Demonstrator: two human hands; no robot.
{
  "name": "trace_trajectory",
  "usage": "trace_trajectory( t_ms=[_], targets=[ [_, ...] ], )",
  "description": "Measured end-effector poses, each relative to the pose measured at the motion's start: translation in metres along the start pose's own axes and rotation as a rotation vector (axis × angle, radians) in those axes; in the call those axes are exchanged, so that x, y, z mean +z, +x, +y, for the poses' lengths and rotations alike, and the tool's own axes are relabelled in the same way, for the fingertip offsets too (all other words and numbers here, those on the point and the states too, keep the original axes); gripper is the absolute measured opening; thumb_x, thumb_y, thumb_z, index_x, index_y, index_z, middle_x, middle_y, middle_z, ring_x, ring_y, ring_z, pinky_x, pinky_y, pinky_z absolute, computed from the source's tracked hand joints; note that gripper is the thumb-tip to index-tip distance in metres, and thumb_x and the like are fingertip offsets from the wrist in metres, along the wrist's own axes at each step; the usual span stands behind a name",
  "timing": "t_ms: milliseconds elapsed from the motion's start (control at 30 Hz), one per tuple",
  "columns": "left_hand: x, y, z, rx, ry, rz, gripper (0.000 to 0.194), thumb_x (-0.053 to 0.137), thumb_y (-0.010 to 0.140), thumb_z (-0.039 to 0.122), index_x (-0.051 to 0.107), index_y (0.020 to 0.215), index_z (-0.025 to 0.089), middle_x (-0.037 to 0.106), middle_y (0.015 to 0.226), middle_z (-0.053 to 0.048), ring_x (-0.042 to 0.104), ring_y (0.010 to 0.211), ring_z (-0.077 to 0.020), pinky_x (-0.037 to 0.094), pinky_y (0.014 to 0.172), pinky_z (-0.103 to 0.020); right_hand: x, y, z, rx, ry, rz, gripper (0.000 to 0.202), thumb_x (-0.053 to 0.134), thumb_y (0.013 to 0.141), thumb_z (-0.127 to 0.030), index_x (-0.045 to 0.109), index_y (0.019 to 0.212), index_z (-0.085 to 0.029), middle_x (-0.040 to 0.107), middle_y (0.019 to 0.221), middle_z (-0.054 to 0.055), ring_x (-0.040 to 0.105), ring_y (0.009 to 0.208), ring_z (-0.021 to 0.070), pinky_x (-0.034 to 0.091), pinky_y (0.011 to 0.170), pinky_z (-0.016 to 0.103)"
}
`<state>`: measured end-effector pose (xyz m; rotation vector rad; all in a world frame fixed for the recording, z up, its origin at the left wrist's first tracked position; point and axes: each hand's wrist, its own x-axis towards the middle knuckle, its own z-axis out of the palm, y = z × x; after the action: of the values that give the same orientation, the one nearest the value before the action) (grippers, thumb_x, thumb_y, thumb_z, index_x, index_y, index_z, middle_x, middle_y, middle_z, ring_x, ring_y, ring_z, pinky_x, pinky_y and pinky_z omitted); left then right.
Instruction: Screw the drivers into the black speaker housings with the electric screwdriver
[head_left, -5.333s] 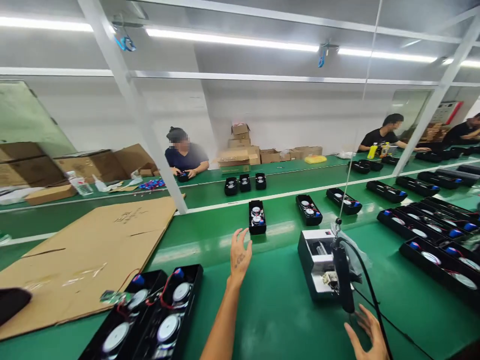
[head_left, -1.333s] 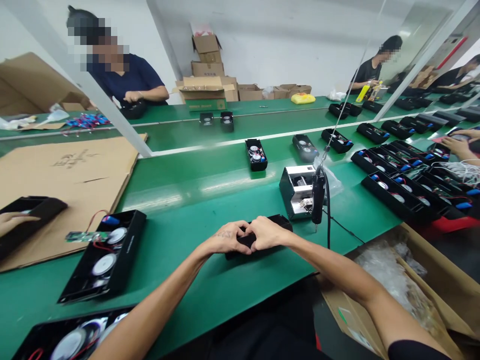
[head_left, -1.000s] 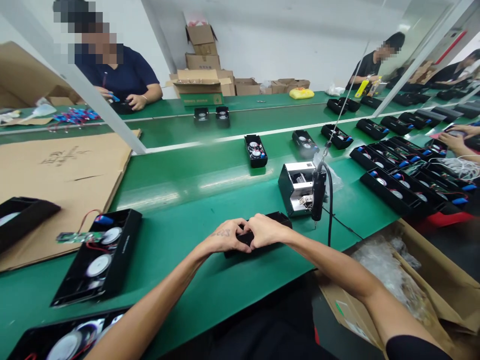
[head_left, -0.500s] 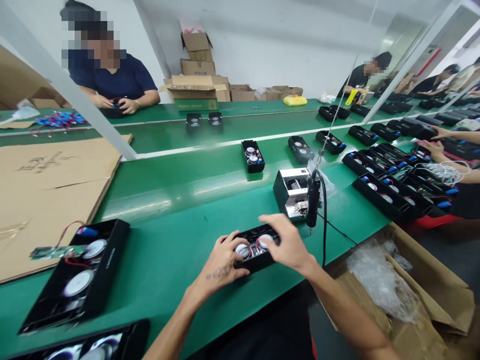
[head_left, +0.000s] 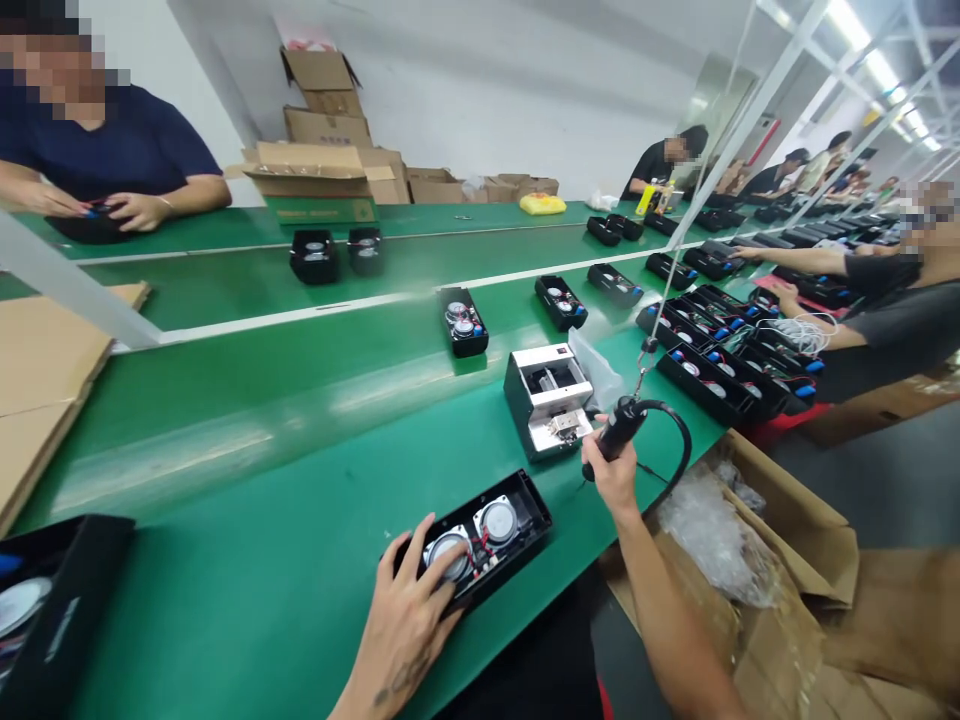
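In front of me on the green bench lies a black speaker case (head_left: 534, 515), its open side up, with two round speakers and red and black wires inside. My left hand (head_left: 412, 600) grips its near left end, fingers over the rim and onto one speaker. My right hand (head_left: 613, 470) is wrapped around a black electric screwdriver (head_left: 624, 425) that hangs from a cord. The screwdriver is tilted, and its tip points down to the right of the case. Just beyond the case stands a silver and black screw feeder (head_left: 551, 400).
Another black case (head_left: 82, 610) lies at the lower left. Several open cases (head_left: 705, 385) are grouped at the right, near a co-worker's arms. A cardboard box (head_left: 817, 530) with clear plastic sits below the bench edge. Across the bench sits a person (head_left: 142, 150) holding a case.
My right hand has left the speaker case and taken hold of the hanging screwdriver, pulling it into a tilt. My left hand stays on the case. The camera view has turned right.
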<state>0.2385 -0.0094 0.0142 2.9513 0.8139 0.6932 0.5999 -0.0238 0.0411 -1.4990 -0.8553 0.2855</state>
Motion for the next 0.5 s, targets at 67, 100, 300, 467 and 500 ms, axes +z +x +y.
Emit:
trace_trajectory(
  t_ms=[67, 100, 300, 467, 500],
  targets=[
    [0.002, 0.000, -0.005, 0.039, 0.024, 0.023, 0.010, 0.075, 0.083, 0.017, 0.071, 0.084, 0.027, 0.076, 0.137, 0.002, 0.047, 0.154, -0.0433, 0.043, 0.115, -0.062, 0.001, 0.004, -0.008, 0.030, 0.137, -0.014, 0.036, 0.074, 0.089, -0.042, 0.057, 0.114, -0.022, 0.056, 0.060, -0.010, 0.054, 0.048, 0.0141, 0.050, 0.056, 0.030],
    [0.003, 0.000, -0.007, 0.055, 0.031, 0.032, 0.010, 0.074, 0.084, 0.018, 0.072, 0.084, 0.028, 0.076, 0.137, 0.002, 0.047, 0.154, -0.0423, 0.043, 0.115, -0.061, 0.003, 0.009, -0.014, 0.022, 0.183, -0.005, 0.034, 0.073, 0.090, -0.041, 0.055, 0.112, -0.024, 0.054, 0.058, -0.012, 0.052, 0.046, 0.0133, 0.049, 0.055, 0.029],
    [0.010, 0.006, -0.006, -0.037, -0.070, 0.071, 0.009, 0.079, 0.086, 0.027, 0.072, 0.081, 0.027, 0.080, 0.129, 0.001, 0.051, 0.151, -0.0382, 0.038, 0.120, -0.057, 0.028, 0.047, -0.053, -0.176, 0.280, 0.076, 0.042, 0.074, 0.093, -0.041, 0.052, 0.125, -0.025, 0.059, 0.062, -0.012, 0.057, 0.047, 0.0137, 0.056, 0.062, 0.033],
    [0.012, 0.009, 0.001, -0.121, -0.166, 0.076, 0.020, 0.085, 0.084, 0.036, 0.070, 0.076, 0.026, 0.081, 0.128, 0.002, 0.052, 0.149, -0.0406, 0.034, 0.122, -0.058, 0.044, 0.055, -0.045, -0.112, 0.102, -0.049, 0.034, 0.085, 0.082, -0.037, 0.063, 0.103, -0.022, 0.062, 0.063, -0.006, 0.058, 0.054, 0.0152, 0.057, 0.062, 0.034],
    [0.012, 0.009, 0.001, -0.123, -0.164, 0.076, 0.019, 0.086, 0.083, 0.035, 0.071, 0.077, 0.026, 0.081, 0.128, 0.002, 0.052, 0.149, -0.0407, 0.035, 0.121, -0.059, 0.043, 0.051, -0.043, -0.085, 0.074, -0.100, 0.033, 0.087, 0.080, -0.036, 0.065, 0.100, -0.022, 0.064, 0.065, -0.005, 0.059, 0.055, 0.0158, 0.056, 0.059, 0.033]
  ],
)
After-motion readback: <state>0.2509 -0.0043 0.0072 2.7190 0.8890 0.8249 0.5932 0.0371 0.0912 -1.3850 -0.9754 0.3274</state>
